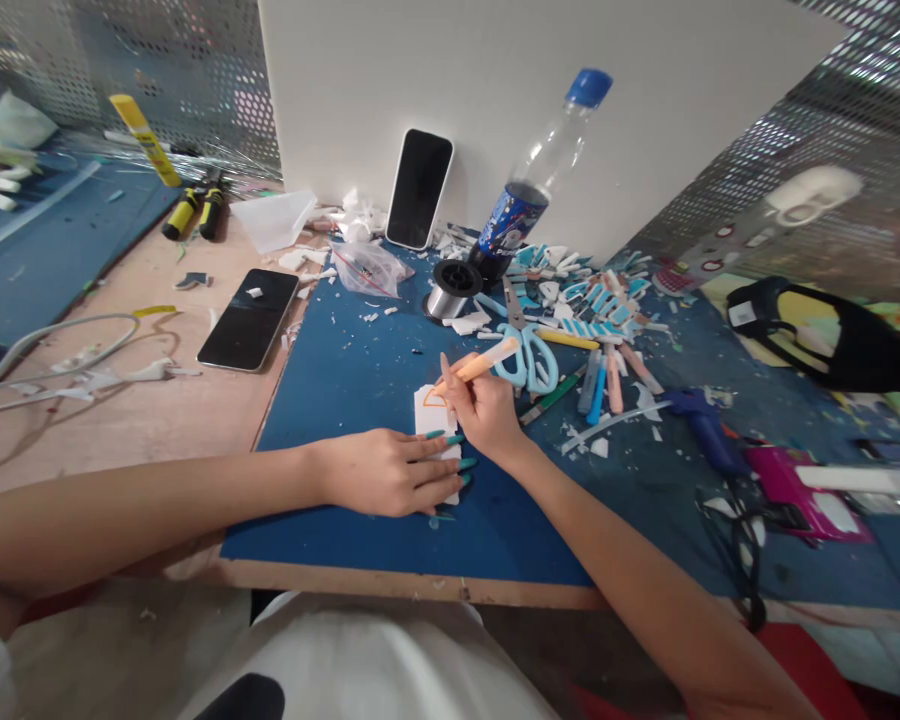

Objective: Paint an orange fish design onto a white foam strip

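A small white piece of card or foam (pixel 424 423) lies on the blue mat, with orange lines drawn near its far end. Spread flat over its near part is my left hand (pixel 394 472), with long teal nails; the fingers are stretched out and press on it. My right hand (pixel 484 410) grips an orange marker (pixel 487 359) between thumb and fingers, its tip at the orange lines. Just beyond the right hand lie light-blue-handled scissors (pixel 526 358). A green craft knife (pixel 551 398) is to the right of that hand.
A spool of wire (pixel 451 290), a cola bottle (pixel 516 205) and a propped phone (pixel 420 190) stand at the back. Another phone (pixel 249 318) lies left. Many foam offcuts (pixel 600 305) are heaped back right. A blue glue gun (pixel 709 432) and a magenta item (pixel 806 490) lie right.
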A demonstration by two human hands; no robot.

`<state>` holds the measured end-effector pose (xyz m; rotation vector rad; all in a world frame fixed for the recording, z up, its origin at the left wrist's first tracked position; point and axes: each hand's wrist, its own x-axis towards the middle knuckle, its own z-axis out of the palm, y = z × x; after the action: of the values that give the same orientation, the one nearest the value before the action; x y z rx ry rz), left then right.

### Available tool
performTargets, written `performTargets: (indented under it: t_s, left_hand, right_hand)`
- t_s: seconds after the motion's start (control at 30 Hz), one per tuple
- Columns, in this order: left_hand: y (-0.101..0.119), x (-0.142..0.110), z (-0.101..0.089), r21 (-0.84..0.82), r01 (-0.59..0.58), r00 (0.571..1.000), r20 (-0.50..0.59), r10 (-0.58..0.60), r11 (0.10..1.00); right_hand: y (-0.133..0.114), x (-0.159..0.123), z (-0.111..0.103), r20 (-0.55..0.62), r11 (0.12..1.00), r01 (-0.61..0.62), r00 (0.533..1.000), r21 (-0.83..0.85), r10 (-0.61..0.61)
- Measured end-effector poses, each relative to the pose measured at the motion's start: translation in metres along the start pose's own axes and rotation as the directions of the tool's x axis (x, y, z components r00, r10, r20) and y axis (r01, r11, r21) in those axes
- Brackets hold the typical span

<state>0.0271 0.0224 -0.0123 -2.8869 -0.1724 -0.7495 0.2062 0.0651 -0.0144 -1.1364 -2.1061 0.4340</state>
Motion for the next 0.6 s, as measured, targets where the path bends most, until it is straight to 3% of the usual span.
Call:
performTargets:
  t_s: [0.13, 0.6]
  left_hand:
    - [-0.0001, 0.0002, 0.0001, -0.005, 0.001, 1.0, -0.006, -0.001, 1.0]
    - [-0.0001, -0.0005, 0.0, 0.014, 0.008, 1.0, 0.015, -0.008, 1.0]
  right_hand:
    - [-0.0012, 0.0004, 0.0007, -0.009, 0.996, 0.051, 0.999, -0.076, -0.052]
    - [0.0007, 0.0015, 0.0027, -0.032, 0.992, 0.105, 0.994, -0.067, -0.107]
